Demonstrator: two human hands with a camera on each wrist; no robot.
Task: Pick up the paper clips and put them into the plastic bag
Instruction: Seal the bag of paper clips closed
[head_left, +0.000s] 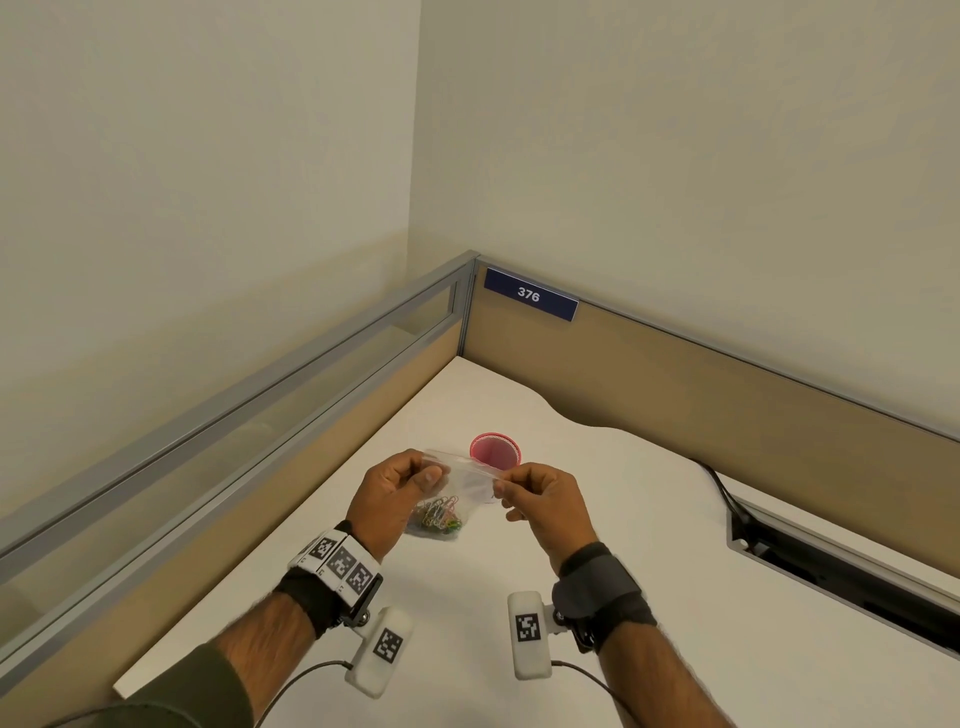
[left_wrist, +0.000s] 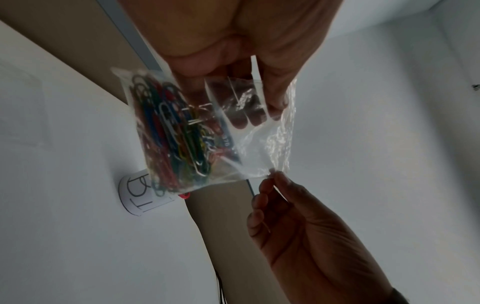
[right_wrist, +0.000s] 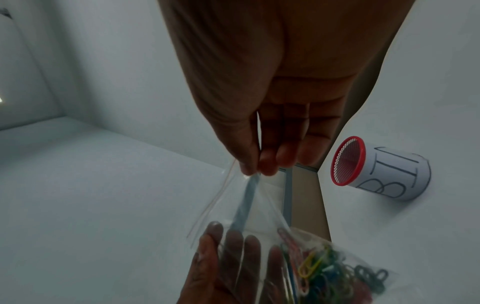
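A small clear plastic bag (head_left: 467, 480) hangs above the white desk between both hands. Several coloured paper clips (head_left: 441, 514) lie bunched in its lower left corner, seen close in the left wrist view as paper clips (left_wrist: 171, 139) and in the right wrist view as paper clips (right_wrist: 332, 275). My left hand (head_left: 410, 483) pinches the bag's top left end. My right hand (head_left: 519, 488) pinches the top right end between thumb and fingers; the same pinch shows on the bag (right_wrist: 249, 205) in the right wrist view. The bag (left_wrist: 259, 144) is stretched between the two grips.
A red mesh cup (head_left: 494, 449) wrapped in a white paper label stands on the desk (head_left: 597, 545) just beyond the bag. Beige partition walls close the left and far sides. A black cable (head_left: 722, 491) and a cable slot (head_left: 831, 566) lie to the right.
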